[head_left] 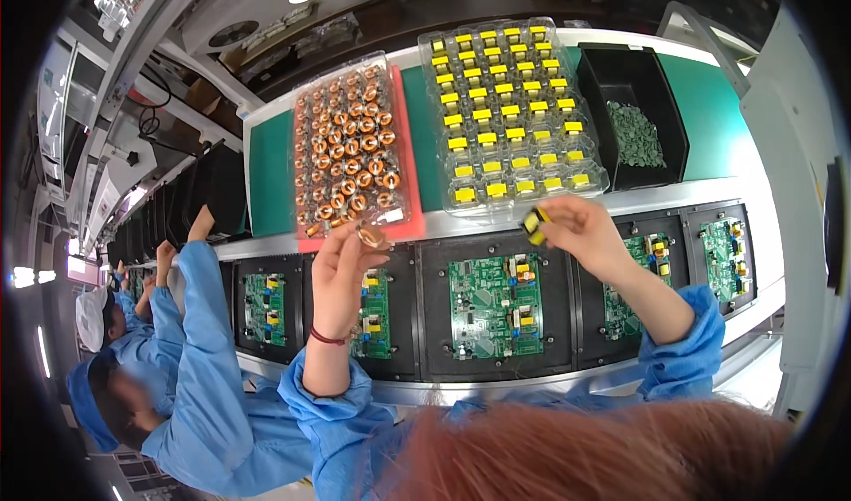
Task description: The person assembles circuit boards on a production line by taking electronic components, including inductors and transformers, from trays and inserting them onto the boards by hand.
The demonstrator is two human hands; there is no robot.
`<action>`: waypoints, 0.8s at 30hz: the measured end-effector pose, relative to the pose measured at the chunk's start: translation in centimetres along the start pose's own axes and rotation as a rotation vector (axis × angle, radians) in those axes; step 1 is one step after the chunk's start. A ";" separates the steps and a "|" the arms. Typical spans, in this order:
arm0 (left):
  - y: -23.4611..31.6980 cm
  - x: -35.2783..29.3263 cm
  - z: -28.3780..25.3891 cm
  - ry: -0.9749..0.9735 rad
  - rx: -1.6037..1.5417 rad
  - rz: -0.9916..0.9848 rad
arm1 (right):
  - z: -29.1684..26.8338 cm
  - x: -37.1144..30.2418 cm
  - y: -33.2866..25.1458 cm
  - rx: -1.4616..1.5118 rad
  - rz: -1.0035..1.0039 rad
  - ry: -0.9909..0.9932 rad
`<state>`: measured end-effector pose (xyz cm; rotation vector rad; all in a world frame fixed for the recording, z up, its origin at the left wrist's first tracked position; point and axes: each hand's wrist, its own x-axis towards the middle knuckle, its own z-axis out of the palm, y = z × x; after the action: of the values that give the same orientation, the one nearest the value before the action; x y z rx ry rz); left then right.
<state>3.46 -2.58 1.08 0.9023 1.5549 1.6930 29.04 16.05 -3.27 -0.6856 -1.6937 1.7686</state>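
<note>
My left hand [337, 269] pinches a copper-wound ring coil [370, 236] between thumb and fingers, just past the front edge of the coil tray. In my right hand [581, 233] is a small black-and-yellow transformer [534, 223], held at the fingertips and slightly blurred. Both hands are raised over the row of boards. Between and below them a green circuit board [483, 310] lies in a black carrier [434, 341]. My left forearm partly covers another green board [377, 310]. A third board [631, 279] is partly hidden behind my right forearm.
Behind my hands, a see-through tray of copper coils [350, 142] rests on a pink sheet [406, 146]. Right of it is a tray of yellow transformers [505, 111], then a black bin [674, 124] of small green parts [634, 133]. Co-workers in blue [199, 359] sit at left.
</note>
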 end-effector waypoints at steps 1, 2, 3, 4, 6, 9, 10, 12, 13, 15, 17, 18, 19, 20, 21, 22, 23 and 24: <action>0.2 0.0 0.2 -0.022 -0.130 -0.045 | -0.4 -1.1 0.5 0.106 0.117 -0.047; 0.4 0.1 0.5 -0.045 -0.260 -0.089 | -0.7 -2.1 1.0 0.212 0.233 -0.091; 0.5 0.2 1.0 -0.017 -0.228 -0.136 | -0.7 -2.9 1.6 0.110 0.289 -0.158; 0.0 0.1 1.2 -0.014 -0.227 -0.142 | -0.7 -3.7 2.1 0.008 0.344 -0.223; -1.2 0.1 2.0 -0.084 -0.225 -0.152 | 0.1 -5.0 2.4 -0.390 0.186 -0.288; -2.0 -0.3 4.2 -0.139 -0.033 -0.195 | 0.1 -6.4 4.4 -0.586 -0.050 -0.288; -2.2 -0.6 4.7 -0.197 0.130 -0.196 | 0.1 -6.5 4.8 -0.668 -0.102 -0.330; -3.2 -1.3 5.4 -0.294 0.139 -0.251 | 0.1 -6.7 5.8 -0.747 -0.153 -0.370; -4.0 -1.6 5.6 -0.344 0.184 -0.230 | 0.2 -6.8 6.5 -0.788 -0.252 -0.370; -4.5 -2.1 6.0 -0.427 0.287 -0.244 | 0.3 -6.9 6.7 -0.826 -0.349 -0.367; -4.6 -2.2 6.7 -0.474 0.334 -0.148 | 0.4 -7.1 6.5 -0.860 -0.273 -0.382; -4.6 -2.2 7.0 -0.520 0.381 -0.046 | 0.4 -7.1 6.4 -0.859 -0.272 -0.380; -4.8 -2.3 7.0 -0.546 0.403 -0.056 | 0.5 -7.1 6.3 -0.856 -0.243 -0.378; -4.9 -2.5 7.1 -0.548 0.404 -0.057 | 0.5 -7.1 6.3 -0.852 -0.214 -0.376; -5.0 -2.6 7.2 -0.573 0.440 -0.037 | 0.5 -7.1 6.4 -0.851 -0.212 -0.374; -5.1 -2.8 7.4 -0.598 0.476 -0.018 | 0.5 -7.2 6.5 -0.879 -0.254 -0.356; -5.3 -3.0 7.6 -0.615 0.512 0.017 | 0.5 -7.2 6.7 -0.908 -0.296 -0.337; -5.5 -3.1 7.8 -0.617 0.512 0.016 | 0.5 -7.3 6.9 -0.906 -0.295 -0.337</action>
<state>11.81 -0.52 -4.15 1.5204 1.5417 0.8812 33.30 10.37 -10.40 -0.4526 -2.6887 0.8828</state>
